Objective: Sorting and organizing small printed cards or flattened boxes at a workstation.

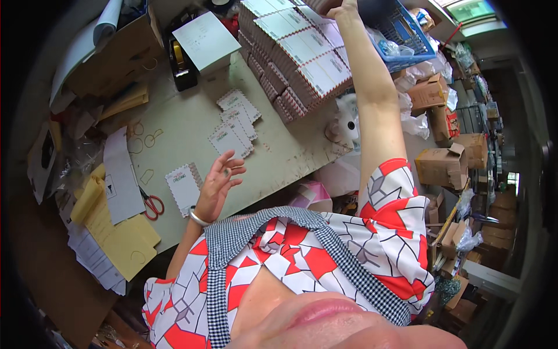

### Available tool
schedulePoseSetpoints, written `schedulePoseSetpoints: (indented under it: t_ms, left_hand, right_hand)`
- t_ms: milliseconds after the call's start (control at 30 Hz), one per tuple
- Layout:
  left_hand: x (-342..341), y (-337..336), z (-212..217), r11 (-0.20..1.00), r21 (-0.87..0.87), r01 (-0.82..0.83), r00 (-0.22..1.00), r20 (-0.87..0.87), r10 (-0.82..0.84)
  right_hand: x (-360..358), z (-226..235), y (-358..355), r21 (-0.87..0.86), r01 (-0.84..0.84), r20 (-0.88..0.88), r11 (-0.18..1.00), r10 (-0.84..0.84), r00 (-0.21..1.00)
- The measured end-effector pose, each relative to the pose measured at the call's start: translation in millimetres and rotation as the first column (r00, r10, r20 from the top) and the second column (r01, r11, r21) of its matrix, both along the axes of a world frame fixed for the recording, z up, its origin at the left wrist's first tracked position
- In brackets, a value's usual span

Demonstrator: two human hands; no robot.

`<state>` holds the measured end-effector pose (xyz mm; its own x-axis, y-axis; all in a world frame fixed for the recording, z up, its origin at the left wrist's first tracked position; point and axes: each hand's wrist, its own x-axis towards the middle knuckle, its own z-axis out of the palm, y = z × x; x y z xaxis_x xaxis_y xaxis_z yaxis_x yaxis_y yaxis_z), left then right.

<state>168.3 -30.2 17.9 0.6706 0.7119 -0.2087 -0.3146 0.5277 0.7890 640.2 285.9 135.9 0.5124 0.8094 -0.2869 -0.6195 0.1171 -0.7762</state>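
My left hand (220, 179) hovers over the table's near edge with fingers spread and nothing in it, close to a single white card with a red-striped border (182, 187). My right arm stretches far up the picture; my right hand (345, 8) reaches the top of the large stacks of red-bordered cards (296, 55), beside a blue plastic basket (401, 29). Its fingers are cut off by the picture's edge. A few loose cards (235, 123) lie fanned in the table's middle.
Red-handled scissors (152, 205), yellow envelopes (119, 232), a tape dispenser (181, 63) and rubber bands (145, 141) lie on the grey table (186, 104). Cardboard boxes (442, 166) and plastic bags crowd the floor to the right.
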Motion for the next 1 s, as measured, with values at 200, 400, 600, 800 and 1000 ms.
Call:
schedulePoseSetpoints:
  t_ms: [200, 400, 600, 800, 1000]
  left_hand:
    - [-28.1, 38.1, -15.7, 0.979, -0.124, -0.164, 0.986, -0.003, 0.165]
    - [-32.3, 68.7, -22.3, 0.965, -0.173, -0.197, 0.979, 0.021, 0.203]
    - [-27.4, 73.0, -27.8, 0.949, -0.233, -0.214, 0.972, 0.045, 0.230]
    - [-26.6, 71.4, -35.0, 0.922, -0.300, -0.244, 0.961, 0.055, 0.272]
    - [-14.9, 73.9, -42.3, 0.922, -0.304, -0.240, 0.959, 0.073, 0.274]
  right_hand:
    - [16.5, -13.6, 96.3, 0.049, 0.164, 0.005, 0.985, -0.164, 0.986]
    - [-14.7, 1.5, 117.0, 0.041, 0.125, 0.071, 0.991, -0.128, 0.989]
    - [-24.1, 14.2, 114.5, 0.034, 0.108, 0.139, 0.994, -0.112, 0.984]
    - [-26.8, 22.5, 96.4, 0.021, 0.113, 0.202, 0.993, -0.115, 0.973]
    - [-19.2, 30.3, 83.5, 0.006, 0.119, 0.260, 0.993, -0.117, 0.959]
